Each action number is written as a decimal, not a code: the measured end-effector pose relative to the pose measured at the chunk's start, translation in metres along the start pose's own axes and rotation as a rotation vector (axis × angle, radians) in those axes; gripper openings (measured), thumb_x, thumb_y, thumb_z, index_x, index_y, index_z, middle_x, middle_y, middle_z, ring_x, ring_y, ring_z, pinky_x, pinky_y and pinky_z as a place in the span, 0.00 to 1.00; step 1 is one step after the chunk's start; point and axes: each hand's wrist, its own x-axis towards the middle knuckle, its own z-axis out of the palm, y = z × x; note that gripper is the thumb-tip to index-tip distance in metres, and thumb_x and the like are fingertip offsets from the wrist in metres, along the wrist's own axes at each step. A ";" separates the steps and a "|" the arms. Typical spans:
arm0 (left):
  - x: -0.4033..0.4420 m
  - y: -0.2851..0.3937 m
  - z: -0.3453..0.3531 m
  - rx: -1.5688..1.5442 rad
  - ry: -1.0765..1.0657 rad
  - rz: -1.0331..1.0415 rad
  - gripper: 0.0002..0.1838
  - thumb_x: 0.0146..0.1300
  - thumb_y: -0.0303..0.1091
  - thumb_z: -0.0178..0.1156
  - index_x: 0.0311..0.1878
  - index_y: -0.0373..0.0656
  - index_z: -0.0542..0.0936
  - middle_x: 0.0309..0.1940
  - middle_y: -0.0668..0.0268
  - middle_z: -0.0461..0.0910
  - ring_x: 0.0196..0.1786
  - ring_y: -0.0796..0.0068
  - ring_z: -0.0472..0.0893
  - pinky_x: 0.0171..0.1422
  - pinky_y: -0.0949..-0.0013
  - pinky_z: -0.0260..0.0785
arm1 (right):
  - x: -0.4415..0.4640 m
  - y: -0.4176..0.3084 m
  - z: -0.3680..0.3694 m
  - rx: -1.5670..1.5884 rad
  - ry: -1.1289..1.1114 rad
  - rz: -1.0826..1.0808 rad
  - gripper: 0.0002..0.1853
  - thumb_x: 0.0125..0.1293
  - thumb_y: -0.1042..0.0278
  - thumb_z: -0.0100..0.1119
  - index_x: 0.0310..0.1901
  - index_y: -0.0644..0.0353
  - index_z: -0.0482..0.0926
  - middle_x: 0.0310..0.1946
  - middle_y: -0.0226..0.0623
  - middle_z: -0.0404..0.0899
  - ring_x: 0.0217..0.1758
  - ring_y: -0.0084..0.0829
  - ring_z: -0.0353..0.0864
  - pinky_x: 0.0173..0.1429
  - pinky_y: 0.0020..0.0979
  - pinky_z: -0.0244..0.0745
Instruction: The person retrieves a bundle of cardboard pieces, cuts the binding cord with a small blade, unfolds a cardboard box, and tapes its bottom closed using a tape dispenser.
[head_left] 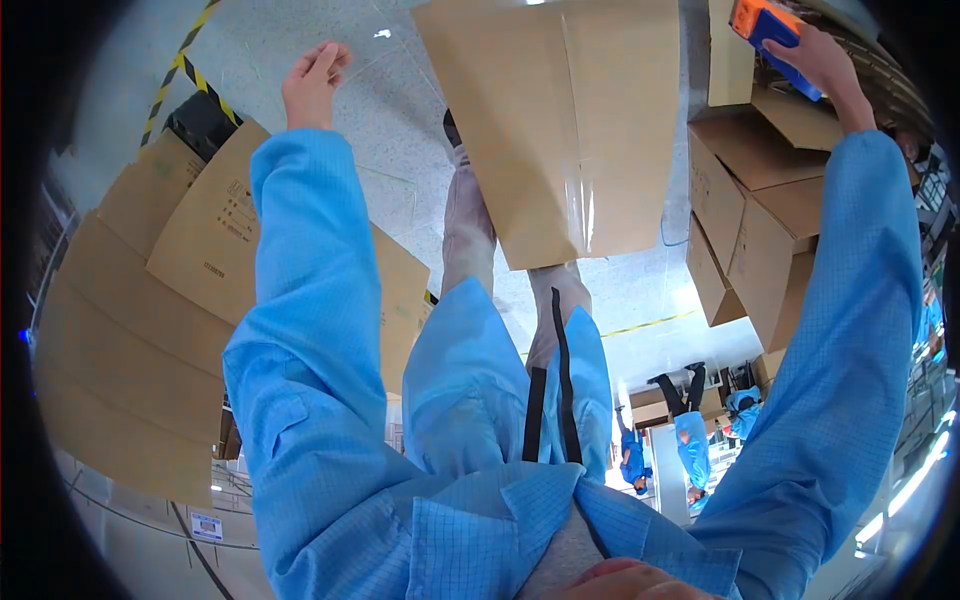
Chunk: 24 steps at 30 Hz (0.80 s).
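My right hand [825,65], at the upper right, is wrapped round an orange-and-blue block-shaped object [775,38]; its exact kind is unclear. Out to the upper left, my left hand [316,85] is raised over the floor with its fingers curled in, and nothing shows in them. Between my two arms stands a closed cardboard box [560,130] in front of my legs. Shiny clear tape [580,205] runs along its middle seam near the edge closest to me. Neither hand touches this box.
Open cardboard boxes [745,215] stand at the right, below my right hand. Large flat cardboard sheets [130,320] lean at the left beside my left arm. Yellow-black tape [165,85] marks the floor. Other people in blue [692,445] are in the background.
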 end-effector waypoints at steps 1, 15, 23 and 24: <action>0.001 -0.002 0.005 0.002 0.002 -0.009 0.12 0.63 0.35 0.61 0.48 0.42 0.78 0.41 0.67 0.81 0.44 0.78 0.79 0.44 0.77 0.64 | 0.010 -0.002 0.004 -0.046 -0.026 0.018 0.35 0.55 0.35 0.56 0.47 0.64 0.78 0.35 0.50 0.82 0.38 0.46 0.83 0.45 0.41 0.75; 0.079 -0.073 0.073 0.295 -0.188 -0.028 0.36 0.63 0.37 0.56 0.72 0.40 0.53 0.71 0.50 0.53 0.73 0.53 0.55 0.76 0.62 0.46 | 0.061 -0.108 0.046 0.101 0.056 0.217 0.33 0.48 0.36 0.63 0.35 0.68 0.82 0.32 0.52 0.82 0.39 0.47 0.82 0.44 0.41 0.76; 0.046 -0.078 0.105 0.265 0.046 0.221 0.37 0.63 0.49 0.58 0.65 0.29 0.61 0.62 0.45 0.67 0.66 0.56 0.66 0.71 0.61 0.55 | 0.121 -0.065 0.160 0.097 -0.110 0.088 0.37 0.56 0.33 0.54 0.45 0.67 0.80 0.39 0.55 0.81 0.42 0.49 0.82 0.48 0.41 0.74; 0.026 -0.062 0.125 0.320 0.038 0.238 0.38 0.61 0.49 0.60 0.64 0.30 0.62 0.60 0.46 0.69 0.65 0.56 0.68 0.70 0.61 0.57 | 0.124 -0.067 0.170 0.102 -0.184 0.043 0.38 0.56 0.33 0.53 0.46 0.67 0.80 0.41 0.55 0.81 0.43 0.50 0.82 0.48 0.41 0.74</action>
